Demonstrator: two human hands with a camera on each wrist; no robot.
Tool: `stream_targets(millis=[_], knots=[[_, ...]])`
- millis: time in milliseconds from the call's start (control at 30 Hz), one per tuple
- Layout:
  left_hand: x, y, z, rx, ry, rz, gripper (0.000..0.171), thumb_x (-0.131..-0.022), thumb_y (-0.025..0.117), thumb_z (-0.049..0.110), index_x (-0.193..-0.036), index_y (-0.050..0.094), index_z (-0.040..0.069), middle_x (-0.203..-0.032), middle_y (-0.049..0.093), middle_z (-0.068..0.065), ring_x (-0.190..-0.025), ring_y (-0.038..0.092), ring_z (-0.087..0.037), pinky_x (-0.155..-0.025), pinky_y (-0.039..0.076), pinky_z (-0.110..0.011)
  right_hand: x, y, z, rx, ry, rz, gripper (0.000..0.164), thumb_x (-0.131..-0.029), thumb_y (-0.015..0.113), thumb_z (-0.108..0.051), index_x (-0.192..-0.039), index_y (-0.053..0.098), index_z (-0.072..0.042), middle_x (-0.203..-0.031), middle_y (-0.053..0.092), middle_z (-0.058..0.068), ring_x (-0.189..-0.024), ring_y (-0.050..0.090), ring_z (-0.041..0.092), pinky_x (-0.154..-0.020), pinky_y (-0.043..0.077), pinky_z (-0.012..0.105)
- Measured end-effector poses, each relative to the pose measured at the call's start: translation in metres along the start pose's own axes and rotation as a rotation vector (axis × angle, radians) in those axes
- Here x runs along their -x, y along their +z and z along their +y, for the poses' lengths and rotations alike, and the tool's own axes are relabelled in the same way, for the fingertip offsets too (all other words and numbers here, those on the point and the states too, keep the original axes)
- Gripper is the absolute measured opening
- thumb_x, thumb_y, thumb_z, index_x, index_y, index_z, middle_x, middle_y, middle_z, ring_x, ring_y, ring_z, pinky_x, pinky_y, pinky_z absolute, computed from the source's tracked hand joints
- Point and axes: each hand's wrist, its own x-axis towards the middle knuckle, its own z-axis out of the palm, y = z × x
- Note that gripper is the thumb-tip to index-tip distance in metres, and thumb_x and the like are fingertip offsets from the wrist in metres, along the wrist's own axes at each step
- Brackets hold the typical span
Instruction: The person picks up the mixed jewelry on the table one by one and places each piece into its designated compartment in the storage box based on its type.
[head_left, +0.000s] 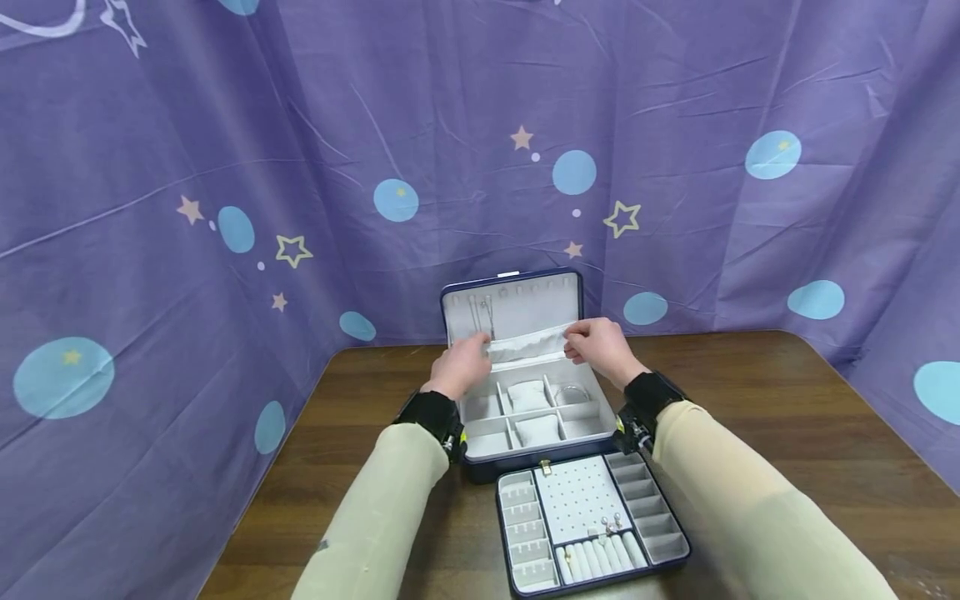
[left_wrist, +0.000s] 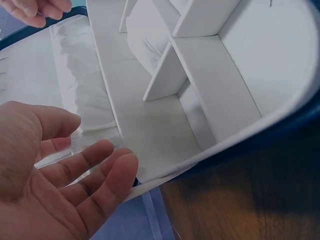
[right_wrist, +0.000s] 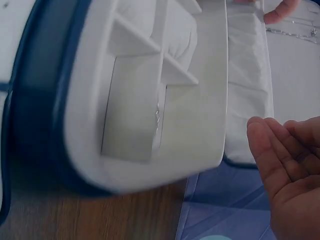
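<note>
A dark-blue jewelry box (head_left: 525, 463) stands with its lid (head_left: 525, 302) raised. Across the lower lid runs a gathered white fabric pocket (head_left: 528, 344). My left hand (head_left: 460, 364) is at the pocket's left end; in the left wrist view its fingers are loosely bent and apart. At the pocket's right end is my right hand (head_left: 602, 346), whose fingertips (right_wrist: 257, 127) overlap the fabric in the right wrist view. Neither hand visibly grips anything. Thin necklaces (head_left: 482, 312) hang inside the lid. Two white cushions (head_left: 528, 395) and a bracelet (head_left: 572, 393) lie in the compartments.
In front of the box lies a removable jewelry tray (head_left: 505, 533) with side compartments, a perforated earring panel (head_left: 581, 496) and ring rolls (head_left: 596, 560). Several small earrings (head_left: 611, 525) sit near the panel's lower edge. Behind the wooden table (head_left: 360, 417) hangs a purple curtain (head_left: 465, 150).
</note>
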Motion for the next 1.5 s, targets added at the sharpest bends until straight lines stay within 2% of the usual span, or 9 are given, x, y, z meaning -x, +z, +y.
stream_targets(millis=[133, 367, 500, 700, 800, 900, 1133, 1333, 1500], knots=[[-0.001, 0.0, -0.003, 0.001, 0.004, 0.0, 0.048, -0.1, 0.057, 0.019, -0.148, 0.052, 0.023, -0.145, 0.059, -0.006, -0.114, 0.064, -0.03, -0.085, 0.053, -0.05, 0.003, -0.007, 0.005, 0.018, -0.013, 0.004, 0.031, -0.104, 0.052, -0.007, -0.125, 0.066, 0.01, -0.105, 0.073, 0.028, -0.091, 0.074, 0.034, -0.078, 0.062, 0.04], [0.005, 0.0, -0.009, 0.066, 0.079, -0.014, 0.051, -0.102, 0.054, 0.019, -0.153, 0.045, 0.019, -0.107, 0.068, -0.005, -0.072, 0.061, -0.021, -0.062, 0.047, -0.035, 0.014, -0.019, 0.016, 0.103, -0.057, 0.012, 0.027, -0.103, 0.055, -0.007, -0.118, 0.069, 0.009, -0.091, 0.074, 0.023, -0.077, 0.073, 0.027, -0.071, 0.061, 0.04], [0.012, -0.002, -0.014, 0.101, 0.121, 0.017, 0.046, -0.103, 0.054, 0.019, -0.149, 0.051, 0.016, -0.102, 0.066, -0.003, -0.073, 0.057, -0.017, -0.062, 0.045, -0.032, 0.02, -0.026, 0.023, 0.156, -0.055, 0.001, 0.026, -0.103, 0.057, -0.009, -0.116, 0.07, 0.008, -0.086, 0.074, 0.018, -0.075, 0.072, 0.027, -0.071, 0.061, 0.042], [0.025, -0.003, -0.023, 0.085, 0.148, 0.091, 0.023, -0.102, 0.054, 0.02, -0.123, 0.063, 0.015, -0.093, 0.065, -0.001, -0.073, 0.058, -0.018, -0.063, 0.046, -0.033, 0.031, -0.039, 0.032, 0.202, -0.05, -0.034, 0.024, -0.103, 0.056, -0.008, -0.113, 0.07, 0.008, -0.085, 0.072, 0.018, -0.074, 0.07, 0.026, -0.07, 0.06, 0.037], [0.032, -0.004, -0.027, 0.059, 0.143, 0.122, 0.008, -0.101, 0.056, 0.02, -0.105, 0.06, 0.015, -0.086, 0.06, -0.001, -0.071, 0.056, -0.018, -0.06, 0.044, -0.033, 0.036, -0.045, 0.037, 0.222, -0.043, -0.052, 0.022, -0.103, 0.057, -0.008, -0.113, 0.07, 0.006, -0.082, 0.071, 0.015, -0.071, 0.068, 0.022, -0.068, 0.059, 0.034], [0.039, -0.005, -0.032, 0.04, 0.119, 0.132, 0.007, -0.098, 0.057, 0.021, -0.095, 0.055, 0.016, -0.082, 0.057, -0.002, -0.069, 0.054, -0.02, -0.058, 0.041, -0.033, 0.041, -0.05, 0.041, 0.237, -0.039, -0.078, 0.023, -0.103, 0.056, -0.008, -0.115, 0.069, 0.007, -0.08, 0.07, 0.013, -0.07, 0.067, 0.021, -0.067, 0.058, 0.034], [0.054, -0.002, -0.044, 0.017, 0.004, 0.049, 0.021, -0.096, 0.061, 0.032, -0.094, 0.052, 0.014, -0.078, 0.056, -0.004, -0.065, 0.055, -0.021, -0.055, 0.038, -0.034, 0.058, -0.059, 0.05, 0.26, -0.041, -0.158, 0.024, -0.103, 0.058, -0.011, -0.116, 0.068, 0.007, -0.078, 0.069, 0.011, -0.069, 0.065, 0.022, -0.066, 0.056, 0.035], [0.065, 0.004, -0.054, -0.002, -0.081, -0.051, 0.037, -0.096, 0.063, 0.046, -0.098, 0.058, 0.009, -0.077, 0.06, -0.006, -0.059, 0.06, -0.022, -0.051, 0.045, -0.035, 0.075, -0.066, 0.062, 0.251, -0.009, -0.251, 0.024, -0.102, 0.06, -0.013, -0.115, 0.068, 0.006, -0.074, 0.067, 0.009, -0.064, 0.064, 0.021, -0.059, 0.056, 0.035], [0.07, 0.012, -0.06, 0.021, -0.087, -0.124, 0.05, -0.096, 0.062, 0.048, -0.117, 0.066, 0.003, -0.07, 0.062, -0.007, -0.054, 0.062, -0.022, -0.049, 0.048, -0.034, 0.089, -0.069, 0.071, 0.235, 0.004, -0.322, 0.027, -0.101, 0.062, -0.016, -0.116, 0.068, 0.006, -0.072, 0.065, 0.007, -0.061, 0.063, 0.021, -0.056, 0.055, 0.037]])
